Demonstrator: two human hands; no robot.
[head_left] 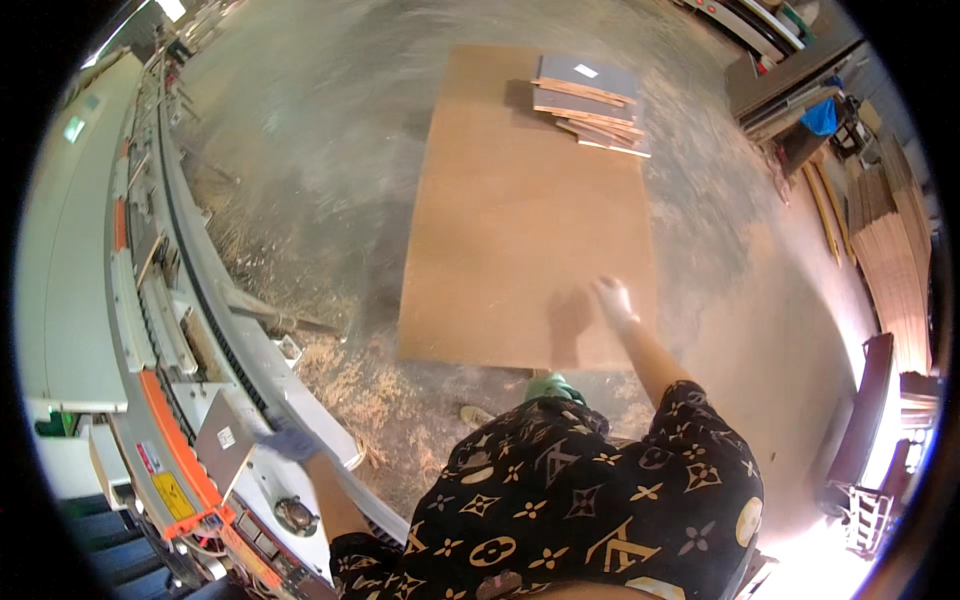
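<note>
My left hand point(287, 443), in a grey-blue glove, reaches out low on the left. It is beside the edge of a small dark panel point(222, 437) with a white label, which stands tilted on the long machine. The fingers are smeared by motion, so I cannot tell whether they touch or grip the panel. My right hand point(614, 300), in a whitish glove, hangs over the near right part of a large brown board point(520, 230), casting a shadow on it. Its fingers look apart, with nothing seen in them.
Several dark panels point(585, 100) lie stacked at the board's far end. The long machine point(150, 370) with orange strips and a chain track runs along my left. Sawdust point(340, 390) covers the floor beside it. Stacked sheets point(895, 260) stand at the right.
</note>
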